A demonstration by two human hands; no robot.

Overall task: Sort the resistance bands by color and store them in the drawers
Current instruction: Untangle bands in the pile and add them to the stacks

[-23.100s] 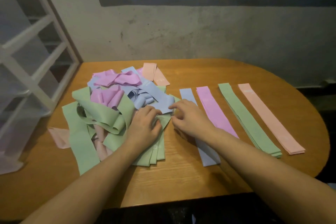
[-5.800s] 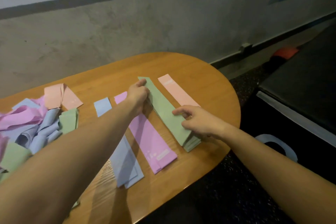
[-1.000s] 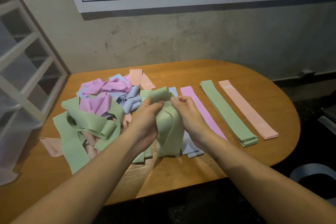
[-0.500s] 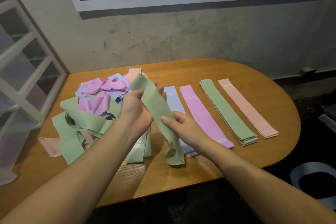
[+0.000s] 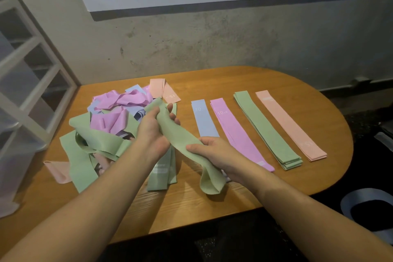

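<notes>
You are holding a green band (image 5: 180, 136) above the counter (image 5: 234, 78) with both hands. Your left hand (image 5: 152, 127) is gripping its far end, fingers curled round the bunched fabric. Your right hand (image 5: 212, 151) is holding the band nearer to you, thumb lying on top and fingers underneath, while the loose near end is drooping down to the wood in front of you.

To your left, the unsorted pile (image 5: 110, 125) is lying in a tangle of green, pink, blue and peach bands, with a few green ones trailing toward the near edge. To your right, four sorted rows are lying flat, side by side and apart from one another: a blue band (image 5: 203, 118), then a pink band (image 5: 234, 130), then a green stack (image 5: 268, 130) several layers thick, then a peach stack (image 5: 291, 125) farthest out. The near end of the blue row is hiding behind your right hand and the held band.

The drawers (image 5: 25, 95) are standing against the counter's left end, in a white frame.
</notes>
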